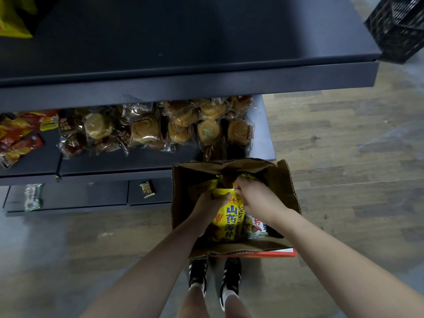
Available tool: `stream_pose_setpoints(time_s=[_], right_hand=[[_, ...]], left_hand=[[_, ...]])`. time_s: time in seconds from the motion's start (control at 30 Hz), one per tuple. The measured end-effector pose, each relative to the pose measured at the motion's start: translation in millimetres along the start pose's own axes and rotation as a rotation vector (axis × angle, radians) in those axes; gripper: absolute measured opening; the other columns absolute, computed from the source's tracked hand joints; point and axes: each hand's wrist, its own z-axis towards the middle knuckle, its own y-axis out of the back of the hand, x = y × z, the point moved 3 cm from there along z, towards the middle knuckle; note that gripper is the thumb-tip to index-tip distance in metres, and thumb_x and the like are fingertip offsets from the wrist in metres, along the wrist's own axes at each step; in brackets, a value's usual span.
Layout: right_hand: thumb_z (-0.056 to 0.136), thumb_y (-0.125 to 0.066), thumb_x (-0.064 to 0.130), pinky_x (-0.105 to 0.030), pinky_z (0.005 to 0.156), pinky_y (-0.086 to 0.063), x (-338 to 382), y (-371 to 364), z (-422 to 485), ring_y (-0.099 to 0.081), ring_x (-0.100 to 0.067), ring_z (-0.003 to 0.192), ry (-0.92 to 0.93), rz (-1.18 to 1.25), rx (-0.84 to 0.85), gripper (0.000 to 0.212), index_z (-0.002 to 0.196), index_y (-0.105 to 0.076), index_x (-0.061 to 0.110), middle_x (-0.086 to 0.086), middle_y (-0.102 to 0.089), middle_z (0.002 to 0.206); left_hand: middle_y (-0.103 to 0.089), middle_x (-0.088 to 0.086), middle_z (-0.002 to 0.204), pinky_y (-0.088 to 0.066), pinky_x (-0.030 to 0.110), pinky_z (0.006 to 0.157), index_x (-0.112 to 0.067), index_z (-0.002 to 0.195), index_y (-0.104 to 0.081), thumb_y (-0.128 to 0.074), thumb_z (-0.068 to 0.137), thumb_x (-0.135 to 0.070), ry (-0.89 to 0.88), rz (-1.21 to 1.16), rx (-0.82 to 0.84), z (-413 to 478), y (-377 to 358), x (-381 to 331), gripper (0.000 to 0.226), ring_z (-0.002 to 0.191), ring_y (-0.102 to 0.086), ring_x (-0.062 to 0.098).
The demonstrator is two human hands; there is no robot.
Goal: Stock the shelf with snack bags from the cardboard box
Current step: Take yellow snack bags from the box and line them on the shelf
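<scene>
An open cardboard box stands on the floor in front of my feet, against the low end of the dark shelf unit. Inside it lie yellow snack bags with blue lettering and a white and green bag. My left hand grips the left side of the top yellow bag. My right hand pinches the same bag near its upper edge. More yellow bags show deeper in the box, partly hidden by my hands.
The upper shelf board is bare except for a yellow bag at the far left. The middle shelf holds wrapped buns and red-orange packets. Two small packets lie on the bottom ledge. A black crate is top right.
</scene>
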Motion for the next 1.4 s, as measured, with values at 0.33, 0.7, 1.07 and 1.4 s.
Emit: stream_pose_setpoints(time_s=[0.33, 0.7, 1.07, 1.4], right_hand=[[0.097, -0.053, 0.027, -0.035, 0.101, -0.044, -6, -17, -3, -0.050, -0.012, 0.115, -0.535, 0.984, -0.015, 0.041, 0.133, -0.048, 0.008, 0.006, -0.052, 0.122], [0.088, -0.061, 0.045, -0.030, 0.097, -0.036, -14, -49, -8, -0.045, -0.020, 0.132, -0.627, 1.060, 0.097, 0.061, 0.139, -0.045, 0.017, 0.000, -0.052, 0.139], [0.096, -0.046, 0.047, -0.029, 0.096, -0.033, -29, -69, 6, -0.043, -0.027, 0.132, -0.813, 1.071, -0.128, 0.062, 0.142, -0.036, 0.006, -0.010, -0.045, 0.144], [0.046, -0.065, 0.088, -0.038, 0.114, -0.032, -27, -93, 8, -0.038, -0.017, 0.137, -0.634, 1.052, 0.217, 0.129, 0.150, -0.026, 0.023, 0.004, -0.037, 0.151]], left_hand=[[-0.066, 0.010, 0.112, -0.050, 0.045, 0.092, -0.017, 0.118, -0.058, -0.065, 0.085, -0.039, 0.218, -0.470, -0.187, 13, 0, 12, 0.041, 0.102, -0.063, 0.029], [-0.067, 0.009, 0.096, -0.047, 0.041, 0.094, -0.014, 0.111, -0.063, -0.031, 0.089, -0.068, 0.278, -0.371, -0.283, 27, 0, -6, 0.067, 0.094, -0.063, 0.027], [-0.046, 0.017, 0.139, -0.038, 0.031, 0.098, 0.000, 0.132, -0.044, -0.044, 0.097, -0.014, 0.379, 0.193, -0.479, 15, -3, 5, 0.038, 0.128, -0.044, 0.031], [-0.033, 0.015, 0.149, -0.037, 0.038, 0.106, -0.011, 0.149, -0.020, -0.051, 0.093, -0.045, 0.464, 0.172, -0.284, 27, -4, 14, 0.072, 0.134, -0.038, 0.032]])
